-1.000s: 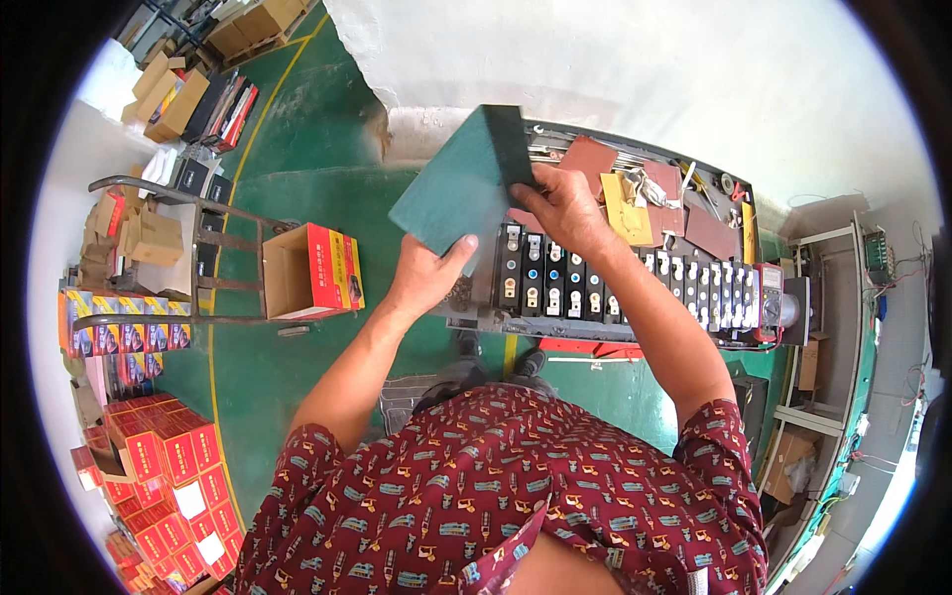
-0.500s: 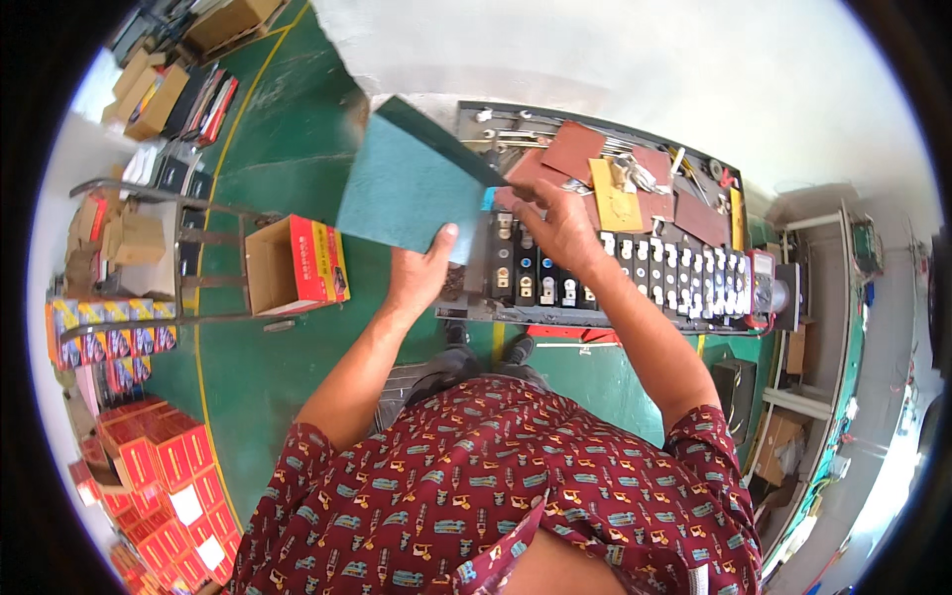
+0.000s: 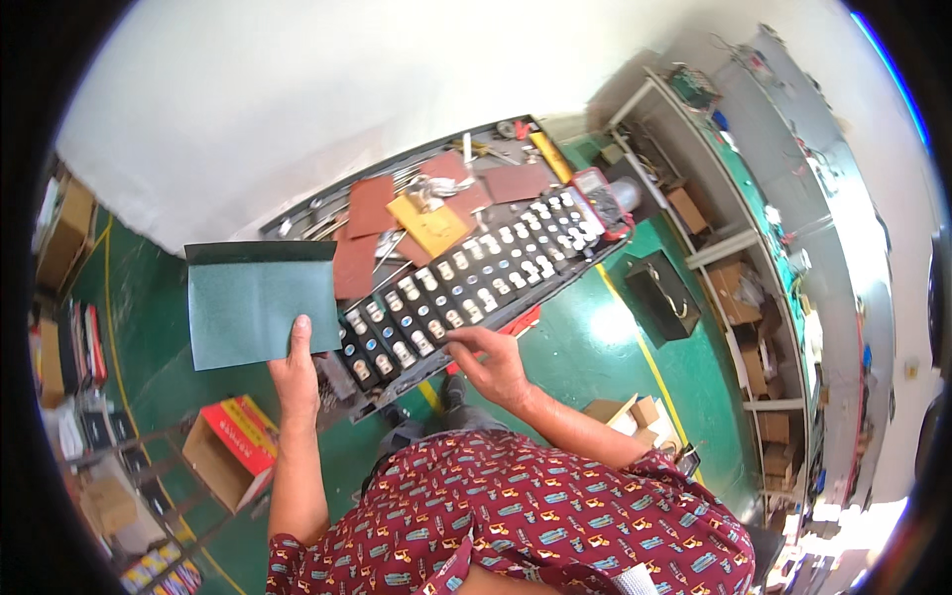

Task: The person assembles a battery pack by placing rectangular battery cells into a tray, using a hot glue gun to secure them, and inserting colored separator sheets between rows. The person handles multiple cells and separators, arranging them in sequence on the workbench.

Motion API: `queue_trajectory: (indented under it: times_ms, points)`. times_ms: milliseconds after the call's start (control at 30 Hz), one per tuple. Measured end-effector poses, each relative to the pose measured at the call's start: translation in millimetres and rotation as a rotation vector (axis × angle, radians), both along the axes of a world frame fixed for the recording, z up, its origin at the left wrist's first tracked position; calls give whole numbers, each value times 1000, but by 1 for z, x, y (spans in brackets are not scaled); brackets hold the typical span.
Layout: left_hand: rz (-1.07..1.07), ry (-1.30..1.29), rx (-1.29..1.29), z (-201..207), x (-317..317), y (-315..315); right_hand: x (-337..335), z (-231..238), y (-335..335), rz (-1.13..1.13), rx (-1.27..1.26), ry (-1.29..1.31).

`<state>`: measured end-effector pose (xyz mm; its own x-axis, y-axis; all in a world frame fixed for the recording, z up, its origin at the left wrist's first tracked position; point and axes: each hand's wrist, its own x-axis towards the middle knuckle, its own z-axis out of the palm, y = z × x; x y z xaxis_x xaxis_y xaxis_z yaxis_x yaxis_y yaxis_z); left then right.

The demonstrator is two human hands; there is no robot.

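Observation:
My left hand (image 3: 295,382) grips a blue-green sheet (image 3: 253,315) by its lower right side, thumb lying on top. The sheet has a dark strip folded along its far edge, and it is held up over the left end of the bench. Near the front edge of a long row of black battery cells (image 3: 436,322), my right hand (image 3: 493,365) hovers with loosely bent fingers apart and nothing visible in them. The cells carry pale metal terminals in rows.
Brown-red sheets (image 3: 371,206), a yellow sheet (image 3: 428,222) and wrenches lie on the bench behind the cells. A red meter (image 3: 592,188) stands at its far right end. An open carton (image 3: 233,451) is on the floor at left; a black case (image 3: 662,296) and shelving (image 3: 729,248) are at right.
The view has turned toward the right. My right hand has left the sheet's folded edge and come down near the cells; my left hand still holds the sheet, now facing more squarely.

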<state>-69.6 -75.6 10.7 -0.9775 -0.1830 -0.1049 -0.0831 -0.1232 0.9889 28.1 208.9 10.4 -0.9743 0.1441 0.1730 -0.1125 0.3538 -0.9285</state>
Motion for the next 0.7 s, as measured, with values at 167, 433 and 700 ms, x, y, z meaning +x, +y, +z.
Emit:
queue_trajectory:
  times_ms: [167, 433, 700]
  points:
    - [-127, 2, 121, 10, -26, 43, 43, -19, 45, -311, -222, -113]
    - [-236, -25, 194, 21, -35, 114, 57, -54, 148, -547, -424, -42]
    - [80, 16, 83, 9, -16, 195, 2, -74, 310, -697, -76, 195]
